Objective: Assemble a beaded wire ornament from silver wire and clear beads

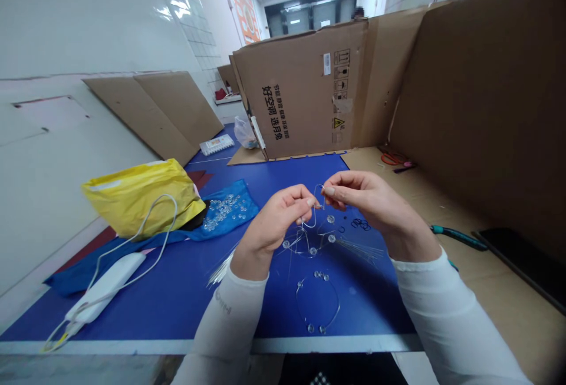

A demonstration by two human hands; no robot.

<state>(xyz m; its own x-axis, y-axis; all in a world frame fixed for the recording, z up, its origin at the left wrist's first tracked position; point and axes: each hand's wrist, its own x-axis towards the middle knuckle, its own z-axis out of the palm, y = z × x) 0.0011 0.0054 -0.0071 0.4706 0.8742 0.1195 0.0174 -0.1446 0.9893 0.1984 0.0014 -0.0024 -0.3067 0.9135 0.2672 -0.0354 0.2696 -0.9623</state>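
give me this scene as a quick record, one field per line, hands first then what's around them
left hand: pinches thin wire
right hand: pinches the same looped wire, close to the left
below hands: clear beads, wire ring with beads, dark small rings
left side: yellow bag, blue cloth bearing clear beads, white power strip
right side: teal-handled tool, orange-handled scissors
back: printed cardboard

Yellow bag, blue cloth.
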